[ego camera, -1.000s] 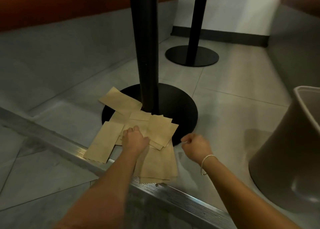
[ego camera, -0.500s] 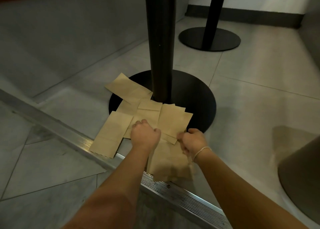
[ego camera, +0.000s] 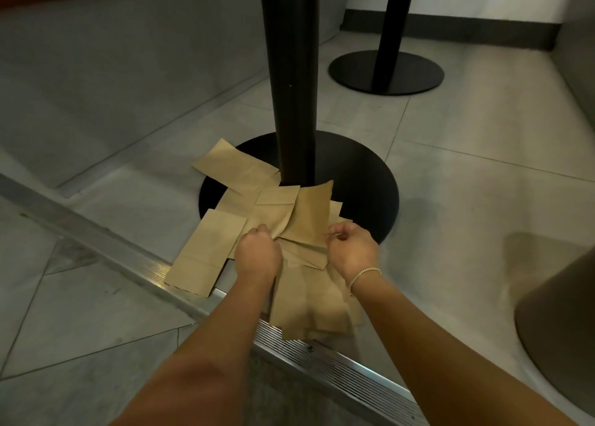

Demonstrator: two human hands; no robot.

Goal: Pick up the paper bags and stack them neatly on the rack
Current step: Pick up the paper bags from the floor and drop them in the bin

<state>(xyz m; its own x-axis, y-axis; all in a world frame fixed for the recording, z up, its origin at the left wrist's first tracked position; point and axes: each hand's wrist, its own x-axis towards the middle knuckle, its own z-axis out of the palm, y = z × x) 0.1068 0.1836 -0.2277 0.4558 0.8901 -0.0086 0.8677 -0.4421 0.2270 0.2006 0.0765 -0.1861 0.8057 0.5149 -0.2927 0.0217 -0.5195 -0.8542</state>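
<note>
Several flat brown paper bags (ego camera: 280, 213) lie overlapping on the floor against the black round base (ego camera: 360, 180) of a table pole. My left hand (ego camera: 257, 251) grips the near edge of the middle bags with curled fingers. My right hand (ego camera: 351, 248), with a bead bracelet on the wrist, pinches the right edge of the same bunch. More bags (ego camera: 309, 303) hang or lie below my hands over the metal step edge. One bag (ego camera: 206, 251) lies apart to the left and another (ego camera: 231, 164) at the back left. No rack is in view.
The black pole (ego camera: 289, 77) rises right behind the bags. A second pole and base (ego camera: 386, 71) stand farther back. A ribbed metal step strip (ego camera: 322, 354) crosses the floor diagonally. A grey bin (ego camera: 560, 313) stands at the right. Grey walls close in left and right.
My right hand has come in from the right and taken hold of the bags' right edge. The middle bags have lifted and bunched between both hands. The camera has moved closer.
</note>
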